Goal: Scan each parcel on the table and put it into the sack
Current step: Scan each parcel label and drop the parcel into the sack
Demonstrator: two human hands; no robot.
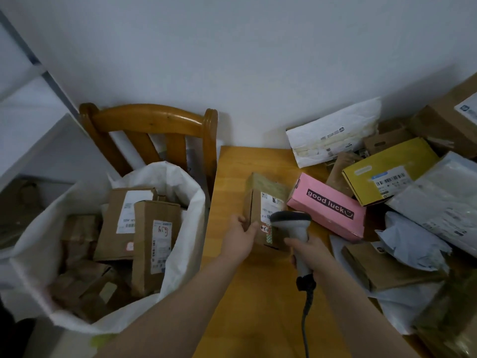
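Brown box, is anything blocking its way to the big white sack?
Nothing visible. The left hand holds the brown box near the table edge, and the sack stands open right beside it.

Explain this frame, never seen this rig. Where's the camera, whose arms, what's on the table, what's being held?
No robot here: one wide-angle camera worn on a person's head looks down at their own bare arms. The left hand holds a brown parcel by its near-left edge. The right hand has its grip round a corded barcode scanner, whose head is over the parcel's label. On the wooden table, to the right, lies a pile not yet bagged: a pink box, a yellow box, a white mailer and more. Left of the table, by a wooden chair, stands an open white sack already holding several cardboard parcels.
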